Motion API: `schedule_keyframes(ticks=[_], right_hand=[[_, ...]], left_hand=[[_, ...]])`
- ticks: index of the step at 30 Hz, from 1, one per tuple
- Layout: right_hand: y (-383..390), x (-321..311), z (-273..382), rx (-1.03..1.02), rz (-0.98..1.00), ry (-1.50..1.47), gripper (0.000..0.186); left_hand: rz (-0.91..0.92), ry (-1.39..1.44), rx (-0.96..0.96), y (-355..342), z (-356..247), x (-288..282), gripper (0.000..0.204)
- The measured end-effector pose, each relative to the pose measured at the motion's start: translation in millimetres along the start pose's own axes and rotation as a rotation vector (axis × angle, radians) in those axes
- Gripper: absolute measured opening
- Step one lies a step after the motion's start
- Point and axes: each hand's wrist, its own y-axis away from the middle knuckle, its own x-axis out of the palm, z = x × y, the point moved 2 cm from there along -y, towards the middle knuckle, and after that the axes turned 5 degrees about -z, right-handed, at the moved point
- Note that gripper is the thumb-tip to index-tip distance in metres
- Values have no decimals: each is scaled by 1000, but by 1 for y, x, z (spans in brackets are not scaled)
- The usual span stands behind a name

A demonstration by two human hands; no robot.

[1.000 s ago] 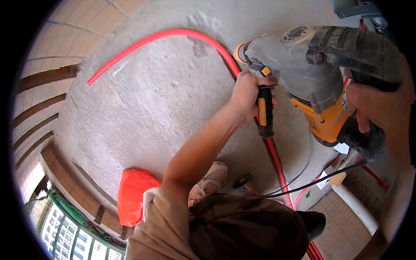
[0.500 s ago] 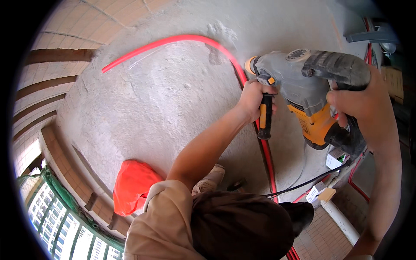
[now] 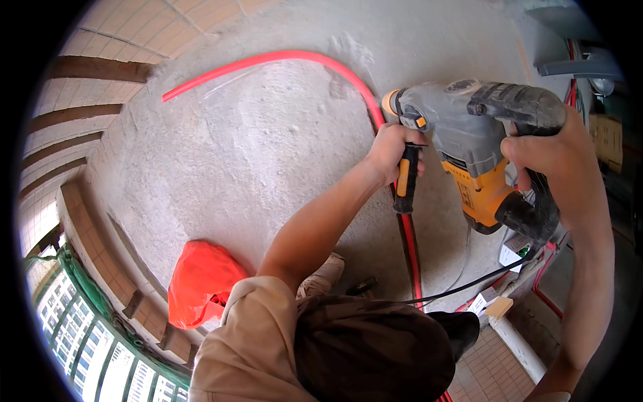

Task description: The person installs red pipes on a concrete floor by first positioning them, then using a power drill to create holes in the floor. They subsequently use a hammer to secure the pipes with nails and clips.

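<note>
A grey and orange rotary hammer drill is held sideways in front of me, its nose pointing left. My left hand is closed on its black and orange side handle, just behind the nose. At the back, my right hand wraps round the black rear grip. A bit cannot be made out at the nose. Close to the nose runs a red pipe, curving over the rough grey surface. Its lower stretch sits in a dark groove below the side handle.
A red plastic bag lies at the lower left, near my shoe. A black cable trails toward the lower right, by small white boxes. Further right stand a cardboard box and more red pipes. Green netting hangs at left.
The view has shifted slightly, and the red bag and the lower pipe appear a little further left. Both hands keep the same hold, with the drill almost unmoved.
</note>
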Motion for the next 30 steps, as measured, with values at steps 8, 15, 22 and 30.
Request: schedule_keyframes(ticks=[8, 15, 22, 30], right_hand=[[-3, -9, -12, 25, 39, -50, 20], [0, 1, 2, 20, -27, -70, 22], [13, 3, 0, 36, 1, -203, 23], [0, -4, -5, 101, 38, -197, 16]], left_hand=[[11, 11, -39, -6, 4, 4, 13], [54, 47, -55, -5, -1, -8, 13], [69, 6, -37, -6, 8, -3, 13], [60, -18, -56, -11, -1, -6, 17]])
